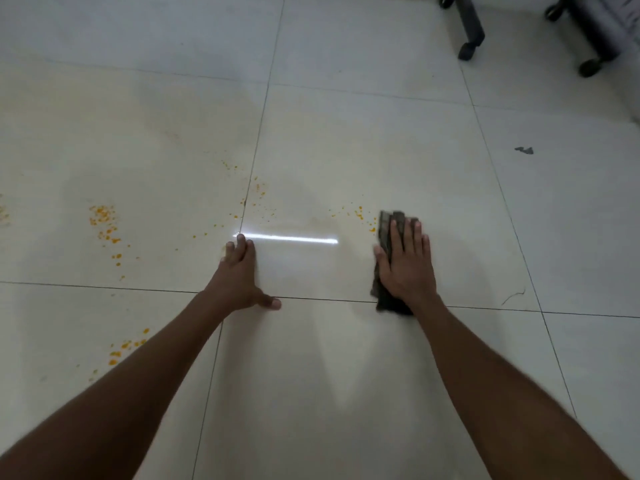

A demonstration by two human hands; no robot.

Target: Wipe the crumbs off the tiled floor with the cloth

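Observation:
A dark folded cloth lies flat on the pale tiled floor. My right hand presses down on it, fingers spread and pointing away from me. Orange crumbs sit just left of the cloth's far end. More crumbs lie along the tile joint, in a patch at the left and beside my left forearm. My left hand rests flat on the floor with fingers apart and holds nothing.
Black chair legs on castors stand at the far right, with more castors beside them. A small dark scrap lies on the right tile. A bright light streak reflects between my hands.

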